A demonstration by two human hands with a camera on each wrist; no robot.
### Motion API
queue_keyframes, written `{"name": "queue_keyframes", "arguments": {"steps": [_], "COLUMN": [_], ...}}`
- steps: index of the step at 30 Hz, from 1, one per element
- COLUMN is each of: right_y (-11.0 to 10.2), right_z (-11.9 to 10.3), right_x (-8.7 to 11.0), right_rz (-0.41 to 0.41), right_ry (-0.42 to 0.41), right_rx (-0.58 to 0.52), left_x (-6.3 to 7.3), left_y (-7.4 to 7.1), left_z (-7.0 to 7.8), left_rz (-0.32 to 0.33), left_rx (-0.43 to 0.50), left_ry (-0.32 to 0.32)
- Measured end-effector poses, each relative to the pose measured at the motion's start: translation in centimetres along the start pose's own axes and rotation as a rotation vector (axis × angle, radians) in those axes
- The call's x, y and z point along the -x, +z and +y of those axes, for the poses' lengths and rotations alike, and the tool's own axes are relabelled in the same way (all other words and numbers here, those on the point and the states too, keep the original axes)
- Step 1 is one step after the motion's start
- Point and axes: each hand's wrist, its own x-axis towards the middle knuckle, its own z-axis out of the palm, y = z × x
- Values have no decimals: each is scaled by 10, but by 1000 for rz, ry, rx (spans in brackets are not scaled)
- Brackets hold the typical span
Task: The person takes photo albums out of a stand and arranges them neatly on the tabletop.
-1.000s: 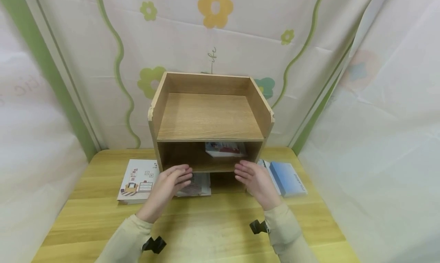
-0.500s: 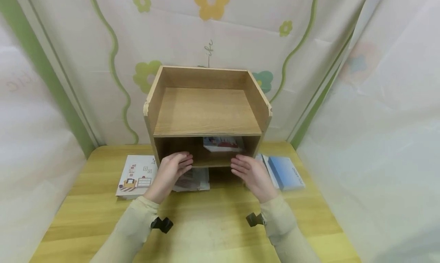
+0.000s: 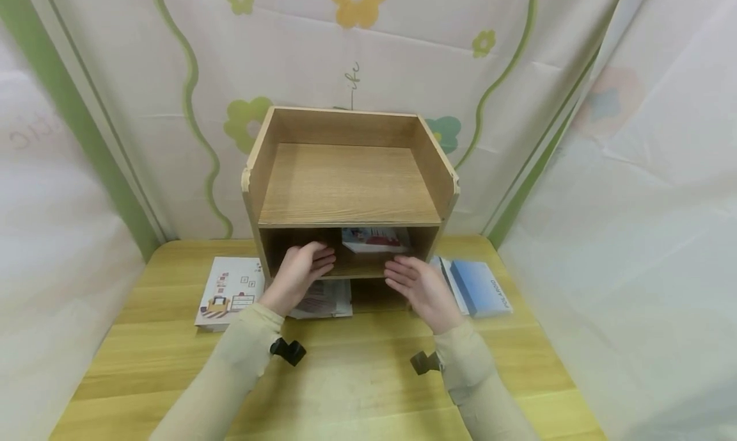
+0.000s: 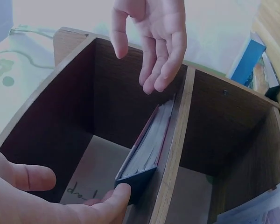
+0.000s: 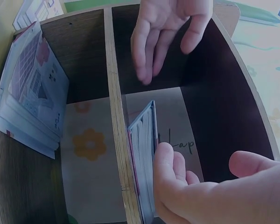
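Note:
A wooden two-tier shelf unit (image 3: 351,185) stands on the table, its front facing me. Inside the middle compartment lies a book (image 3: 374,237) with a coloured picture, toward the right; both wrist views show its page edges. My left hand (image 3: 304,271) reaches into the left of this compartment, fingers together and gently bent. One of its fingertips (image 4: 122,190) overlaps the book's near corner in the left wrist view. At the right of the same opening is my right hand (image 3: 423,290), palm inward. Its fingertips (image 5: 163,151) are right beside the book's cover. Neither hand grips anything.
In the low bottom compartment, a book (image 5: 35,93) leans at the left. A white illustrated book (image 3: 231,290) lies on the table left of the unit. To the right are a blue box-like item (image 3: 480,287) marked POLAROID and a white book beside it. Printed curtains surround the table.
My left hand has moved forward and to the right, from the front edge into the middle compartment. The right hand has shifted slightly left. The head view has tilted a little; the book keeps its place.

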Motion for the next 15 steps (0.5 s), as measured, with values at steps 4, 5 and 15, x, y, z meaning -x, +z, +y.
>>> {"name": "queue_keyframes", "arguments": {"steps": [4,5,15], "right_y": [1,1,6], "right_z": [-1,-2,-2], "right_x": [-1,-2,-4], "right_rz": [5,2,15], "right_ry": [11,12,29], "right_rx": [-31,-36,-48], "left_x": [-9,-11,-24], "left_y": [6,8,19], "left_z": [0,0,-5], "left_rz": [19,19,22], "left_rx": [6,8,-63], "left_ry": [-17,-17,-61]}}
